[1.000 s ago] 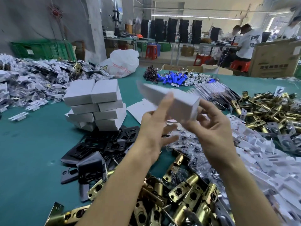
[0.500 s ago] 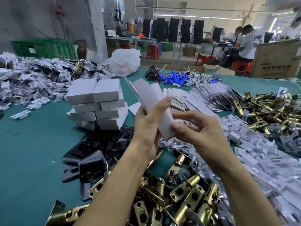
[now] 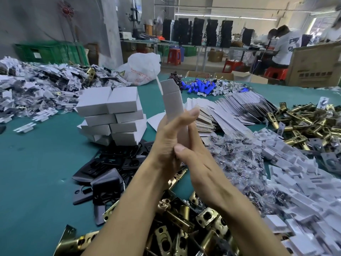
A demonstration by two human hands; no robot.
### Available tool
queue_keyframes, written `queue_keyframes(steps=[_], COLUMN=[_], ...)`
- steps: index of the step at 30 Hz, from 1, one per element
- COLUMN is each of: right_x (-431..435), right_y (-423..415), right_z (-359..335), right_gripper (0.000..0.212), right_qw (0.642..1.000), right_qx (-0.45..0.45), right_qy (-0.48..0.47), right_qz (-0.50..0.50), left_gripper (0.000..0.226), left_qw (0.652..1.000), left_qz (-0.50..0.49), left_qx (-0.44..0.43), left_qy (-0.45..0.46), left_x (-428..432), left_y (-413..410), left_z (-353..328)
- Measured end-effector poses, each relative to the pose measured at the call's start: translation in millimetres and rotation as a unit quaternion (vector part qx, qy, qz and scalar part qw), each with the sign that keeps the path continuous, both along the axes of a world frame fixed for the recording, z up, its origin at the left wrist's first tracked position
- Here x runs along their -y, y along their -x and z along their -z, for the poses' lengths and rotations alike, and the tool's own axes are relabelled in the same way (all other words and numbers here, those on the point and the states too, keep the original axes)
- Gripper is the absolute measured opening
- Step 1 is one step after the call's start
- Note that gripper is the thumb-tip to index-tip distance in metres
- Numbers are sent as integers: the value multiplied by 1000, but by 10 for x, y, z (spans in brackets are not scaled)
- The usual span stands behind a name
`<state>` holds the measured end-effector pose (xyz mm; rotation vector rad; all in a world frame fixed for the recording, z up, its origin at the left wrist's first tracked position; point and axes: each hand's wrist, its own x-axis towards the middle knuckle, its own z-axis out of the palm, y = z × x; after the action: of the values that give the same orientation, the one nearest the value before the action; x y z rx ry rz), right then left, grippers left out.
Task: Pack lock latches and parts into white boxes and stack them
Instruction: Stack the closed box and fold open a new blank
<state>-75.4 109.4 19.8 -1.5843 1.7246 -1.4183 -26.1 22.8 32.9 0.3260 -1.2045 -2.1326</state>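
Observation:
I hold a white cardboard box [image 3: 172, 100] upright in front of me, its top flap open. My left hand [image 3: 168, 137] grips its lower part, thumb along the near face. My right hand [image 3: 195, 156] presses against the box's right side from below, thumb across its bottom end. A stack of closed white boxes [image 3: 112, 115] stands on the green table [image 3: 36, 163] to the left. Brass lock latches [image 3: 184, 218] lie heaped under my forearms. Black plates [image 3: 110, 169] lie left of them.
Flat unfolded box blanks [image 3: 230, 111] fan out behind my hands. White plastic inserts [image 3: 295, 182] and bagged small parts [image 3: 238, 156] cover the right. More brass latches [image 3: 310, 122] lie far right, blue parts [image 3: 199, 87] at the back, bagged parts [image 3: 36, 85] on the left. People work at benches beyond.
The box has turned from lying tilted across my hands to standing upright. Both hands have closed in together around its lower end.

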Motion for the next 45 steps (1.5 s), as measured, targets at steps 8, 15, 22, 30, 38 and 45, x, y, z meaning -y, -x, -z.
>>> queue_keyframes(steps=[8, 15, 22, 30, 38, 45], right_x=[-47, -211, -195, -212, -325, -78], right_y=[40, 411, 436, 483, 453, 36], right_z=[-63, -176, -87, -73, -121, 129], right_gripper=[61, 50, 64, 51, 15, 39], right_qw=[997, 990, 984, 992, 963, 932], right_qx=[-75, 105, 65, 91, -144, -304], right_qy=[7, 33, 39, 12, -227, -194], right_qz=[10, 90, 160, 89, -34, -38], left_gripper=[39, 71, 46, 71, 26, 14], left_qw=[999, 994, 971, 927, 927, 940], left_qz=[45, 97, -123, -200, -321, -317], left_qx=[7, 29, 177, 219, 119, 79], left_qy=[2, 36, 106, 231, 156, 100], left_x=[23, 68, 69, 173, 254, 244], left_y=[-17, -54, 24, -19, -13, -29], left_z=[32, 62, 43, 144, 145, 62])
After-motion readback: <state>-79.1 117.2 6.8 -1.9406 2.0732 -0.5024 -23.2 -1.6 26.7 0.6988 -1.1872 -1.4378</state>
